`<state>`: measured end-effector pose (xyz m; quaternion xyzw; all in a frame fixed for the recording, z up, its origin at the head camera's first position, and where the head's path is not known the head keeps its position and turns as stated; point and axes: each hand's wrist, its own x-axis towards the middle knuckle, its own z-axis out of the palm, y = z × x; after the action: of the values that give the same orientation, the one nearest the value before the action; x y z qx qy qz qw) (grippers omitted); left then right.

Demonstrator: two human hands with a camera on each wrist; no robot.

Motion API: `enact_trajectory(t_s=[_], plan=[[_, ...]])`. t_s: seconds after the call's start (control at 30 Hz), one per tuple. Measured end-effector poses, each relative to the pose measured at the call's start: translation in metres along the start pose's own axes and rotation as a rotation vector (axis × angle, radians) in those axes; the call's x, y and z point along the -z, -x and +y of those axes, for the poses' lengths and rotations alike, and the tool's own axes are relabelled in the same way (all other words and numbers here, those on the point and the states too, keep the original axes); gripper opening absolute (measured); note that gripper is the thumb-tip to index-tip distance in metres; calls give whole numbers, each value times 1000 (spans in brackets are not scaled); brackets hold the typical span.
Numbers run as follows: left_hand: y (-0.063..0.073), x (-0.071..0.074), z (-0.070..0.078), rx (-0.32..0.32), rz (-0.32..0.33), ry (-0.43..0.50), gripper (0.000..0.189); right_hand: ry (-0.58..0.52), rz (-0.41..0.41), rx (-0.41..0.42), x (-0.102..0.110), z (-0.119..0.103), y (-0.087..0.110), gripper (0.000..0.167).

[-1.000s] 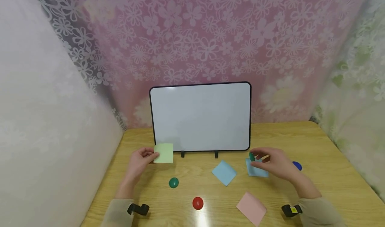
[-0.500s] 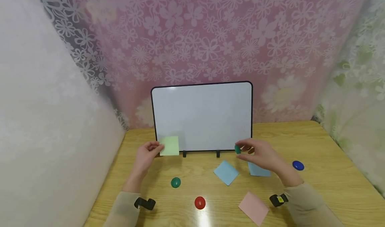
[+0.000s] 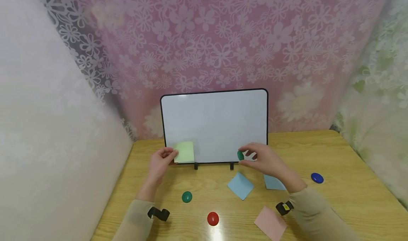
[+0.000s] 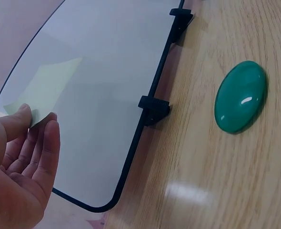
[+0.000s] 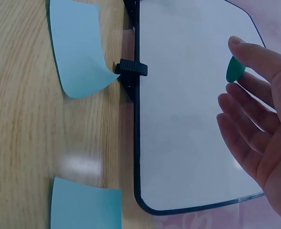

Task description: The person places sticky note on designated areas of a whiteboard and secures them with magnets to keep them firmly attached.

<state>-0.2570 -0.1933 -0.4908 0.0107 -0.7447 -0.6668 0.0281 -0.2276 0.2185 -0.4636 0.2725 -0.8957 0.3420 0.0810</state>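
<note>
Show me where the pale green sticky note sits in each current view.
Head: the pale green sticky note is left of centre, below mid-height, pinched by the left hand.
Left wrist: pale green sticky note left of centre, above mid-height.
Right wrist: not in it.
Shared landmark: the black-framed whiteboard, in all three.

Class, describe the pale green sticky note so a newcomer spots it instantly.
Find the black-framed whiteboard standing on the wooden table. By its lower left corner, the left hand pinches the pale green sticky note. Unlike the table's two blue notes and pink note, it is green and held up.
</note>
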Motion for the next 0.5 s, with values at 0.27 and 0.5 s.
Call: enact_trajectory(t_s=[0.27,0.5], plan=[[-5,-10,2,-5,13,66,20,28,1,-3,-5,-5,-12,41],[-7,-17,4,-11,18,79,20,53,23,-21,-14,-8,-17,43]])
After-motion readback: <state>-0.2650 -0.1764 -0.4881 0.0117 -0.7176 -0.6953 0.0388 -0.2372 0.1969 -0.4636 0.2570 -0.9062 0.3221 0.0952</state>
